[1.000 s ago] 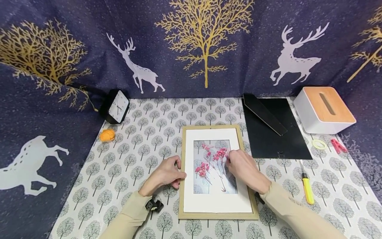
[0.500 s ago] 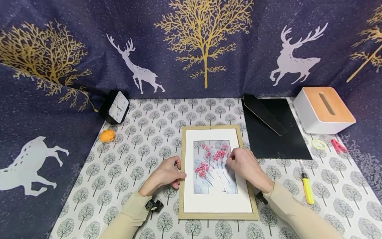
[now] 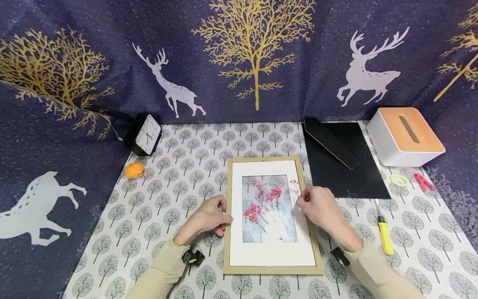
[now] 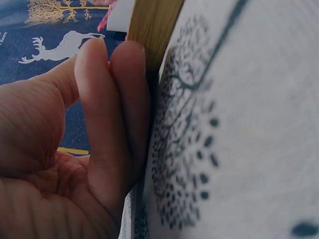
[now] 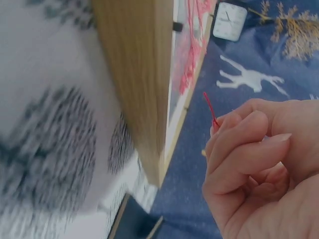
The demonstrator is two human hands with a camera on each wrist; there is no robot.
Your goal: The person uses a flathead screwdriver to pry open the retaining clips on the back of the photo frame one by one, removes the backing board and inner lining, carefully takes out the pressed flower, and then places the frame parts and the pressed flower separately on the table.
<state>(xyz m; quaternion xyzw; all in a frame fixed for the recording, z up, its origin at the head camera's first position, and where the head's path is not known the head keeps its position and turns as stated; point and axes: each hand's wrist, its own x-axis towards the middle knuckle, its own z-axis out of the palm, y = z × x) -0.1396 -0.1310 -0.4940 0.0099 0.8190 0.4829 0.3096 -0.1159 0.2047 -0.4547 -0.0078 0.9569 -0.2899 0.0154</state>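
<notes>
Black clock [image 3: 145, 135], wood-topped white box [image 3: 396, 143]

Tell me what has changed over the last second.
The right hand moved rightward, pinching a pink flower sprig that now shows over the right side of the white border. The left hand stayed at the wooden frame; the other flowers lie as before.

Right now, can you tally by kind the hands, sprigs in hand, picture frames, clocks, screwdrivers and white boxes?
Left hand and right hand: 2
Held flower sprig: 1
Picture frame: 1
Clock: 1
Screwdriver: 1
White box: 1
Total: 7
</notes>
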